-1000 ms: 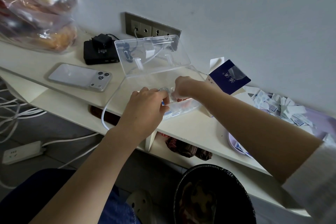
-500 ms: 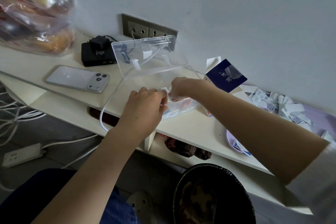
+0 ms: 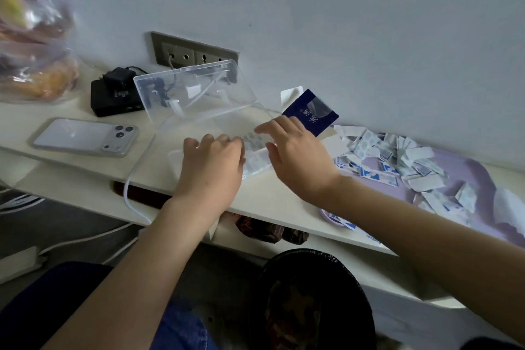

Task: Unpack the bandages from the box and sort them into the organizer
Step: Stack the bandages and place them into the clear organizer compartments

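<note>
Over the organizer (image 3: 174, 155), right hand (image 3: 295, 156) is spread empty; left hand (image 3: 210, 167) grasp is hidden. Lay bandages (image 3: 377, 156) flat in compartments.

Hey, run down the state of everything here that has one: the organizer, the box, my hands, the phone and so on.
organizer: lid open, tilted back toward the wall.
blue box: open, flap up.
left hand: at the organizer's front, fingers curled, fingertips hidden.
right hand: open, fingers straight over the organizer.
phone: lying face down, cameras up.
bandages: loose pile on the purple tray.
</note>
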Action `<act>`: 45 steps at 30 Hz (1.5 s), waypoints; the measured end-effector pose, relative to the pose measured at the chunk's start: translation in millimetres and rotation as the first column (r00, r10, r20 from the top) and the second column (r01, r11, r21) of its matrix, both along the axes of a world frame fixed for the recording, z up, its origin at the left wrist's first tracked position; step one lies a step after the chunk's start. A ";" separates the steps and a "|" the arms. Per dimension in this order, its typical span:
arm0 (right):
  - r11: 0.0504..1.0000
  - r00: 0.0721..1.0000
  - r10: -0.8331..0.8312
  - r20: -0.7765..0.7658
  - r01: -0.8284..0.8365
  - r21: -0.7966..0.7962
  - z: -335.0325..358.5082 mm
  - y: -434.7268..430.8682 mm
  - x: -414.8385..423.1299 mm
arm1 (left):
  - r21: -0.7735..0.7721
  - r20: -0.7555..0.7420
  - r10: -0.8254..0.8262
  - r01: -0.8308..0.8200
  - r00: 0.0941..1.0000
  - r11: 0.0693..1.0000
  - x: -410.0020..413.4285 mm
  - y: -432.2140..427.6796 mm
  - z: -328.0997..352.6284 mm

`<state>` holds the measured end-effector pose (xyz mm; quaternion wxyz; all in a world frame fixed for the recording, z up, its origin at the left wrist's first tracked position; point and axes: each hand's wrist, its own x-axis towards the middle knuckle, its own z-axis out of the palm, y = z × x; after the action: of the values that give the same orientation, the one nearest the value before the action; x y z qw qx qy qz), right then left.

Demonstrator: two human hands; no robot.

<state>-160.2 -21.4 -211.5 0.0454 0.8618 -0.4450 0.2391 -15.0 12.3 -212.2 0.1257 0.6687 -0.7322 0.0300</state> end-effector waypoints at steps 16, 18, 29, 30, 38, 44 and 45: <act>0.853 0.868 -0.318 -0.382 0.438 0.285 -51.9 22.9 -219.6 | 0.185 -0.067 -0.456 0.460 0.887 0.868 -121.1 5.1 -8.7; 0.697 0.740 -0.457 -0.495 0.643 0.318 -53.3 16.3 -233.3 | 0.253 -0.017 -0.499 0.486 0.867 0.836 -137.4 3.6 -15.1; 0.389 0.692 -0.511 -0.510 0.715 0.581 -49.8 8.0 -255.8 | 0.506 0.052 -0.578 0.478 0.814 0.718 -188.9 -2.2 -31.7; 0.420 0.706 -0.527 -0.473 0.700 0.577 -51.5 10.3 -256.2 | 0.512 0.045 -0.579 0.479 0.814 0.713 -191.6 -2.9 -31.7; 0.673 0.938 -0.308 -0.159 0.332 0.660 -43.1 36.4 -249.3 | 0.581 -0.055 -0.547 0.472 0.836 0.663 -199.3 -5.9 -35.3; 0.688 0.912 -0.410 -0.022 0.326 0.648 -32.5 35.5 -260.4 | 0.469 -0.186 -0.432 0.466 0.883 0.750 -201.9 -14.4 -26.3; 0.669 0.890 -0.453 -0.048 0.375 0.642 -31.8 34.5 -265.2 | 0.430 -0.213 -0.409 0.461 0.887 0.776 -202.3 -16.0 -24.9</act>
<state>-425.4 13.1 -243.4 -0.2210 0.6861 -0.6848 0.1070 -217.3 -3.7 -237.1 0.0031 0.4918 -0.8441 -0.2136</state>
